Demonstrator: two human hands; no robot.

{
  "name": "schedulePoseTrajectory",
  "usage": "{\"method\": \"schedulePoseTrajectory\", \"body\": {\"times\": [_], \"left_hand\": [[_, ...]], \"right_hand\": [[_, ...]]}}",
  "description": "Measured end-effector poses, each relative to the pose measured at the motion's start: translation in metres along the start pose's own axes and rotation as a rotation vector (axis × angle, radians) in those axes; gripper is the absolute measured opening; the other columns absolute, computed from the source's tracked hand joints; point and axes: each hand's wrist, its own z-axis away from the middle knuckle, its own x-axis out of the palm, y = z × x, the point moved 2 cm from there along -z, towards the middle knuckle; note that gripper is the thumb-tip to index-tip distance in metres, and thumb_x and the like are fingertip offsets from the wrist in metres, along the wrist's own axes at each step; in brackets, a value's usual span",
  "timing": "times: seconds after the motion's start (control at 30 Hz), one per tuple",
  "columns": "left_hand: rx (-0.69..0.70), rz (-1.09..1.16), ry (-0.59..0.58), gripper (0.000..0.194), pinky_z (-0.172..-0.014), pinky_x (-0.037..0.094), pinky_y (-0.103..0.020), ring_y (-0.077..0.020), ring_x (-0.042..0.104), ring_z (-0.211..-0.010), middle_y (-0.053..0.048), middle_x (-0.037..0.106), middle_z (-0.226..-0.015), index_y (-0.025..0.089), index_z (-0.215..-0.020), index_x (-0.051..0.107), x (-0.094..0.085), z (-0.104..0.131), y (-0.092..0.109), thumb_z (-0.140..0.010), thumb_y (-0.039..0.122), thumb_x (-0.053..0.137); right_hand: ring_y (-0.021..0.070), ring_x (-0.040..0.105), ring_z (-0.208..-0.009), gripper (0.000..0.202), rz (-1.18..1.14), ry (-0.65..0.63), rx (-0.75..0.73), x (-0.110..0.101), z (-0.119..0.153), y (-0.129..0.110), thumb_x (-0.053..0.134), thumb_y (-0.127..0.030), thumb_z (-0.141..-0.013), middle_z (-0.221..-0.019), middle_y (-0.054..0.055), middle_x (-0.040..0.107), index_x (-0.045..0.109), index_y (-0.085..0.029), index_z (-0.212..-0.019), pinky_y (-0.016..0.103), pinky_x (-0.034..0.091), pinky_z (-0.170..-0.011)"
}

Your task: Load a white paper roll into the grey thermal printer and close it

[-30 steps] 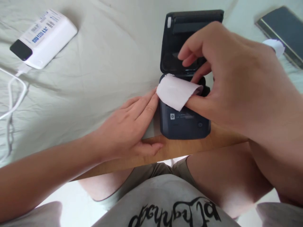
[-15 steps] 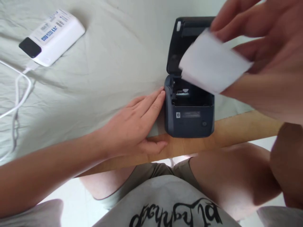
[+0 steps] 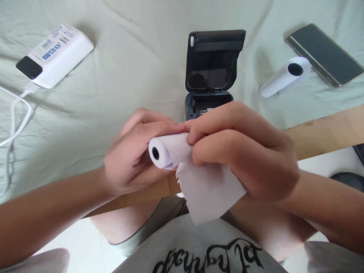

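A white paper roll [image 3: 173, 146] with a dark core is held between both hands in front of the dark printer. My left hand [image 3: 139, 151] wraps round its left end. The fingers of my right hand [image 3: 244, 151] are closed on the roll's right part, and a loose paper piece [image 3: 210, 193] with a torn edge hangs beneath them. Behind the hands stands the printer [image 3: 209, 100], its lid [image 3: 213, 60] raised and its inner compartment partly visible. The hands hide its front.
A white power bank [image 3: 57, 57] with a white cable [image 3: 28, 110] lies at the left. At the right are a second paper roll [image 3: 284, 76] and a dark phone [image 3: 327, 53] on the pale cloth. The wooden table edge [image 3: 321, 132] runs in front.
My left hand has left the printer's side and now holds the roll. My right hand has moved down and left with the paper. The second roll and phone have come into view.
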Motion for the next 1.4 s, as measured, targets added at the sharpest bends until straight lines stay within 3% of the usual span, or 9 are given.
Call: {"method": "schedulePoseTrajectory", "body": {"times": [0.17,0.5,0.63,0.73,0.97,1.1,1.17,1.23,1.4], "left_hand": [[0.160,-0.003,-0.257,0.078,-0.114,0.086,-0.057,-0.0402,0.093,-0.142,-0.018,0.089,-0.157,0.020,-0.183,0.076,-0.020,-0.011,-0.015,-0.116,0.052,0.103],[0.187,-0.120,-0.183,0.106,-0.090,0.086,-0.049,-0.0340,0.094,-0.113,-0.013,0.093,-0.134,0.027,-0.181,0.077,-0.014,-0.016,-0.016,-0.090,0.058,0.121],[0.242,-0.219,-0.200,0.092,-0.092,0.086,-0.048,-0.0300,0.091,-0.115,-0.010,0.088,-0.134,0.025,-0.180,0.072,-0.010,-0.018,-0.013,-0.101,0.052,0.110],[0.186,-0.237,-0.222,0.077,-0.093,0.085,-0.045,-0.0276,0.090,-0.118,-0.007,0.088,-0.136,0.031,-0.181,0.072,-0.012,-0.019,-0.013,-0.110,0.035,0.101],[0.048,0.044,-0.203,0.076,-0.110,0.081,-0.051,-0.0355,0.086,-0.141,-0.015,0.086,-0.156,0.030,-0.188,0.074,-0.001,-0.008,-0.005,-0.119,0.045,0.100],[-0.352,0.220,-0.059,0.058,-0.138,0.069,-0.058,-0.0357,0.077,-0.160,-0.009,0.086,-0.163,0.038,-0.169,0.089,0.009,0.000,0.004,-0.129,0.077,0.075],[-0.443,0.325,-0.047,0.050,-0.130,0.073,-0.046,-0.0322,0.082,-0.156,-0.007,0.088,-0.165,0.039,-0.169,0.089,0.009,0.002,-0.006,-0.130,0.068,0.081],[-0.302,0.476,-0.051,0.054,-0.099,0.078,-0.032,-0.0235,0.091,-0.125,-0.005,0.091,-0.164,0.041,-0.175,0.085,0.005,0.002,-0.018,-0.122,0.048,0.094],[-0.431,0.574,-0.066,0.068,-0.100,0.082,-0.039,-0.0275,0.095,-0.129,-0.007,0.090,-0.167,0.040,-0.176,0.078,-0.003,0.000,-0.038,-0.113,0.045,0.104]], "right_hand": [[0.0104,0.089,-0.121,0.019,0.012,0.029,-0.116,0.002,-0.001,0.017,0.071,-0.015,-0.127,-0.125,-0.004,0.093,0.087,-0.024,-0.121,0.033,0.067,-0.102],[0.0124,0.092,-0.138,0.014,0.067,-0.062,-0.094,0.004,0.003,0.027,0.074,-0.029,-0.131,-0.120,-0.006,0.095,0.079,-0.026,-0.118,0.036,0.067,-0.109],[0.0159,0.092,-0.132,0.014,0.045,-0.063,-0.103,0.005,0.003,0.032,0.073,-0.027,-0.128,-0.118,-0.003,0.093,0.070,-0.025,-0.114,0.038,0.068,-0.107],[0.0177,0.090,-0.126,0.013,0.046,-0.052,-0.128,0.005,0.003,0.035,0.073,-0.021,-0.123,-0.121,-0.001,0.092,0.066,-0.025,-0.113,0.039,0.067,-0.105],[0.0152,0.080,-0.114,0.006,0.160,-0.095,-0.215,0.007,0.004,0.035,0.071,-0.021,-0.127,-0.134,0.003,0.090,0.074,-0.022,-0.123,0.039,0.056,-0.098],[0.0155,0.080,-0.117,0.004,0.170,-0.117,-0.224,0.009,0.004,0.035,0.074,-0.019,-0.126,-0.140,0.003,0.089,0.075,-0.023,-0.126,0.040,0.055,-0.099],[0.0158,0.079,-0.114,0.007,0.165,-0.090,-0.233,0.009,0.003,0.035,0.077,-0.018,-0.123,-0.137,0.002,0.090,0.073,-0.024,-0.123,0.040,0.056,-0.097],[0.0154,0.081,-0.114,0.011,0.159,-0.072,-0.228,0.009,0.003,0.035,0.079,-0.017,-0.122,-0.137,0.003,0.090,0.072,-0.023,-0.117,0.040,0.058,-0.097],[0.0141,0.087,-0.123,0.016,0.118,-0.036,-0.247,0.007,0.002,0.035,0.077,-0.019,-0.124,-0.144,-0.001,0.092,0.068,-0.023,-0.112,0.040,0.062,-0.097]]}}
